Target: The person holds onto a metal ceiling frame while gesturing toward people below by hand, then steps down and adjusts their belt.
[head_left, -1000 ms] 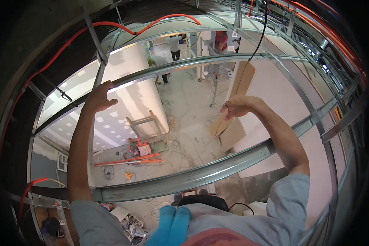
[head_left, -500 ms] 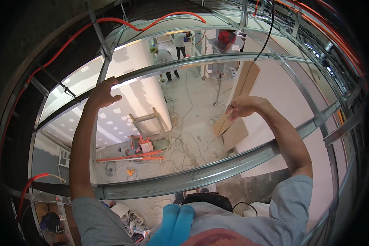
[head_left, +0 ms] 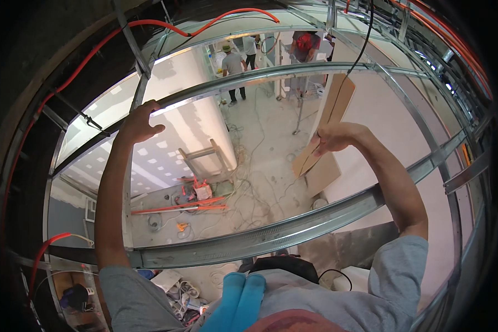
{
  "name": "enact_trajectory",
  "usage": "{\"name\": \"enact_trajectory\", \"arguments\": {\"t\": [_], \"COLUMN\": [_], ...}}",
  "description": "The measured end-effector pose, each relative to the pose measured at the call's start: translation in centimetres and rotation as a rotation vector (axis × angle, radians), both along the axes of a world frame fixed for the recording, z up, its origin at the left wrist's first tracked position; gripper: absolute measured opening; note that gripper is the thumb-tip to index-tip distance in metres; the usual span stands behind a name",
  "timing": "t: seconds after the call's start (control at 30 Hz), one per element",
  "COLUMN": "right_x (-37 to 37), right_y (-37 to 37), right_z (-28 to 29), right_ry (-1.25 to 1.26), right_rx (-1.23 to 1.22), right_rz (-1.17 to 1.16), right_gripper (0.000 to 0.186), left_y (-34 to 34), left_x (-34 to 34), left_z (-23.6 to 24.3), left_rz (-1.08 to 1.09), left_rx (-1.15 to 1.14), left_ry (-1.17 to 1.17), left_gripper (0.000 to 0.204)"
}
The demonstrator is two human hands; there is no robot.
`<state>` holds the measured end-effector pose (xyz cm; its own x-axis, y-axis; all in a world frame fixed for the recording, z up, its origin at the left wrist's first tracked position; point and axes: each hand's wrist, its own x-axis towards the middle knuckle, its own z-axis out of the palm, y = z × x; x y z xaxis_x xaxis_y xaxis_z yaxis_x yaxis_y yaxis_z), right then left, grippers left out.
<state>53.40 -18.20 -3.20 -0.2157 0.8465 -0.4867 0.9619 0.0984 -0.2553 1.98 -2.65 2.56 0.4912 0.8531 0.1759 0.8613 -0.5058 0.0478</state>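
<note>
My left hand (head_left: 142,126) grips the far metal channel (head_left: 227,83) where a crosspiece meets it. Its fingers go over the top and its thumb sticks out on the near side. My right hand (head_left: 336,136) is raised above the opening in the frame, wrist bent and fingers curled together. A thin black cable (head_left: 362,51) comes down from overhead and runs close by those fingertips; whatever they pinch is too small to make out. Between my forearms and below both hands, the wide near metal channel (head_left: 260,239) crosses in front of my chest.
Orange conduit (head_left: 149,22) runs along the upper frame. Far below, the floor holds cables, a wooden frame (head_left: 207,159), orange poles (head_left: 199,206) and a tan board (head_left: 337,102). Several people work there, one in a grey shirt (head_left: 233,63). A plastered wall stands left.
The view has shifted slightly. Below, the person in grey has straightened up from bending, and the one in red and dark clothing has moved a little. My hands keep nearly the same pose.
</note>
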Motion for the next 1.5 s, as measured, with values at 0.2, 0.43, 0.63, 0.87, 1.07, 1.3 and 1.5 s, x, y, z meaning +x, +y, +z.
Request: {"name": "enact_trajectory", "arguments": {"t": [0.2,0.43,0.63,0.87,1.07,1.3,1.5], "right_x": [0.0,0.1,0.2,0.3,0.4,0.6,0.7], "right_y": [-0.1,0.0,-0.3,0.0,0.1,0.2,0.3], "right_z": [0.2,-0.1,0.6,0.2,0.5,0.2,0.0], "right_ry": [-0.037,-0.062,-0.062,-0.103,-0.107,-0.042,-0.031], "right_rx": [0.027,0.039,0.034,0.054,0.023,0.070,0.100], "right_rz": [0.013,0.022,0.019,0.028,0.021,0.045,0.065], "right_gripper": [0.060,0.062,0.062,0.062,0.065,0.064,0.055], "left_y": [0.0,0.2,0.1,0.5,0.0,0.3,0.2], "left_x": [0.1,-0.3,0.4,-0.5,0.3,-0.1,-0.3], "left_z": [0.0,-0.2,0.3,-0.3,0.0,0.0,-0.3], "left_rz": [-0.001,0.017,0.022,-0.016,0.022,0.030,0.011], "left_rx": [-0.038,-0.022,-0.078,-0.018,-0.037,-0.056,-0.002], "left_ry": [-0.004,0.011,0.025,-0.020,-0.001,0.030,0.007], "left_gripper": [0.063,0.065,0.064,0.064,0.063,0.062,0.061]}}
